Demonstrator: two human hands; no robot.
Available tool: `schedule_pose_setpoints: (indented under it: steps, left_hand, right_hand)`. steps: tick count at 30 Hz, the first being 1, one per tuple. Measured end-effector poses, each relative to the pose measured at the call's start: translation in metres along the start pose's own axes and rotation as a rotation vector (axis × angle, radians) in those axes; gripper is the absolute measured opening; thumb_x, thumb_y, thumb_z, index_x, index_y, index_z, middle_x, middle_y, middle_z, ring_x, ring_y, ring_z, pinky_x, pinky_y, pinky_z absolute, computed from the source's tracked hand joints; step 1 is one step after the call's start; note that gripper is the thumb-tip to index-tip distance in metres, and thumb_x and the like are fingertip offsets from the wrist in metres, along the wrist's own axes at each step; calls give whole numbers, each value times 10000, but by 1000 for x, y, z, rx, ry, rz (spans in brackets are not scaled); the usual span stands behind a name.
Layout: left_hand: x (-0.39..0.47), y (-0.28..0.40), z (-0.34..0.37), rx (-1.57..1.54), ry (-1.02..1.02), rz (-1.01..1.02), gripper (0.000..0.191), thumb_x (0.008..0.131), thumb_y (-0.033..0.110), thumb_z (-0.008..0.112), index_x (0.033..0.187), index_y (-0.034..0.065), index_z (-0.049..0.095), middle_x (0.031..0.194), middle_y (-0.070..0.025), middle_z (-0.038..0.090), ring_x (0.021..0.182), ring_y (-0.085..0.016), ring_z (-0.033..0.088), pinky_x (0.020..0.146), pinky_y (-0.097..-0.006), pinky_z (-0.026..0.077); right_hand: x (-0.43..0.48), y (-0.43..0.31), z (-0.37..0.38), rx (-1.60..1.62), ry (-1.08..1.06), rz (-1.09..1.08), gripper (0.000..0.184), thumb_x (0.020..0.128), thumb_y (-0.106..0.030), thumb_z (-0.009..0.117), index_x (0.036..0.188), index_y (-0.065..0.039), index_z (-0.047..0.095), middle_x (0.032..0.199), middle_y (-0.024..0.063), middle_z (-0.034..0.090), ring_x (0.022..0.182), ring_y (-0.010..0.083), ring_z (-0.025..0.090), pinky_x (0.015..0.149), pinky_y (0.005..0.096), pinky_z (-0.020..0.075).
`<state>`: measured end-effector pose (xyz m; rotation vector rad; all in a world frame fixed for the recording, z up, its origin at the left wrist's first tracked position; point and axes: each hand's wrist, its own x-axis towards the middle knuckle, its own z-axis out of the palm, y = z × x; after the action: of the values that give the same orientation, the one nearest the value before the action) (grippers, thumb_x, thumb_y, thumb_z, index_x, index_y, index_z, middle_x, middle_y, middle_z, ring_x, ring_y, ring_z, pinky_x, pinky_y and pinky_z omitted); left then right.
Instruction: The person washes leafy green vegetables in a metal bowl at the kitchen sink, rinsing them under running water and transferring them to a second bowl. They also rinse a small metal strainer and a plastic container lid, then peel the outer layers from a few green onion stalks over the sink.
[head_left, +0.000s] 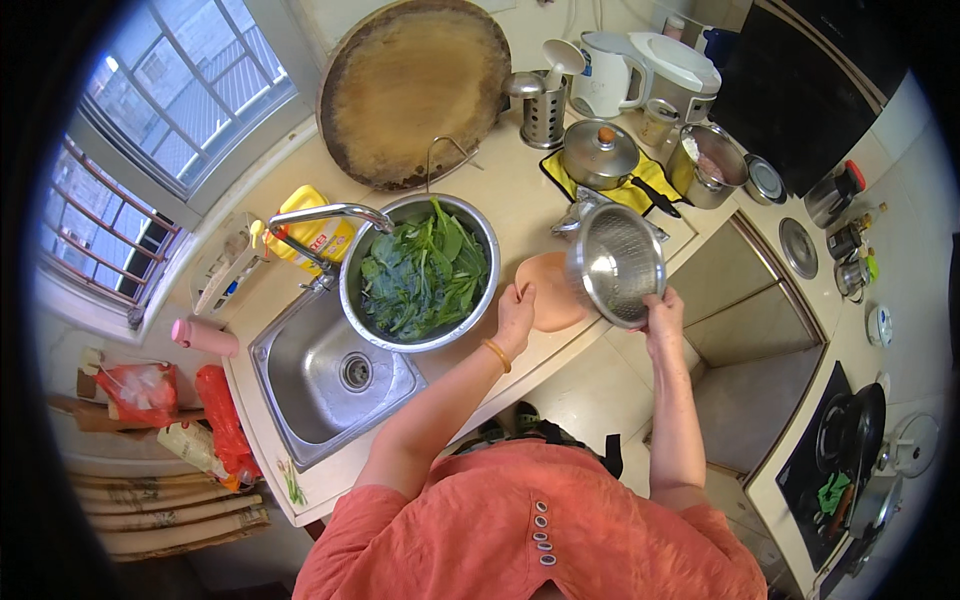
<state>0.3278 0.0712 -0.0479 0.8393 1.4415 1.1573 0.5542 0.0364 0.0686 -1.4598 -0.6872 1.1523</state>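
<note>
My left hand (516, 321) pinches the near left edge of a flat orange dish (551, 289) at the counter's front edge. In my right hand (663, 315) is the rim of a perforated stainless steel colander (622, 259), tilted on its side. The colander overlaps the right part of the dish, and I cannot tell whether they touch. Left of my left hand, a large metal basin (492, 300) full of leafy greens (424, 277) rests partly over the sink's far end. The spout of a chrome faucet (330, 214) reaches over the basin.
The steel sink (300, 382) has a drain. Behind stand a round wooden board (416, 90), a yellow bottle (311, 225), a lidded saucepan (600, 154) on a yellow cloth, and a pot (709, 169) with food. At right, a wok (866, 427) sits on the stove (799, 461).
</note>
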Motion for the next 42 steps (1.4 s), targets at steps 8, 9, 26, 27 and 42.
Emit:
schedule_pose_setpoints:
  steps: [8,9,26,27,42]
  left_hand:
    - [14,-4,34,172,-37,-222,498,995,389,357,1054,-68,546,995,-178,627,903,-285,641,739,-383,521]
    - [9,0,31,100,-62,-253,494,999,398,335,1101,-56,503,999,-171,613,856,-266,638,711,-369,536]
    - [-64,55,-83,72,-316,71,163,926,82,521,1037,-17,586,788,-58,575,620,-114,576,580,-256,523]
    - [-68,58,-97,76,-316,139,142,920,60,524,1022,-9,595,775,-49,581,618,-107,573,574,-251,516]
    - [-35,66,-244,743,76,571,129,809,97,630,867,-11,589,859,-186,581,818,-384,566,716,-454,458]
  right_hand:
    - [29,28,32,-136,-34,12,185,804,-11,462,962,80,492,754,163,585,406,211,550,310,299,481]
    - [31,30,33,-143,-20,42,184,803,-11,460,959,80,492,755,164,585,408,213,552,310,298,483]
    - [48,47,67,-261,11,18,268,810,-14,459,1070,52,443,841,191,564,474,258,577,330,333,515]
    - [47,49,71,-238,3,29,254,812,-12,459,1056,54,443,839,195,562,473,259,578,329,335,517]
    - [15,41,58,-675,294,44,336,837,-91,529,1117,90,489,933,254,601,694,371,655,514,448,578]
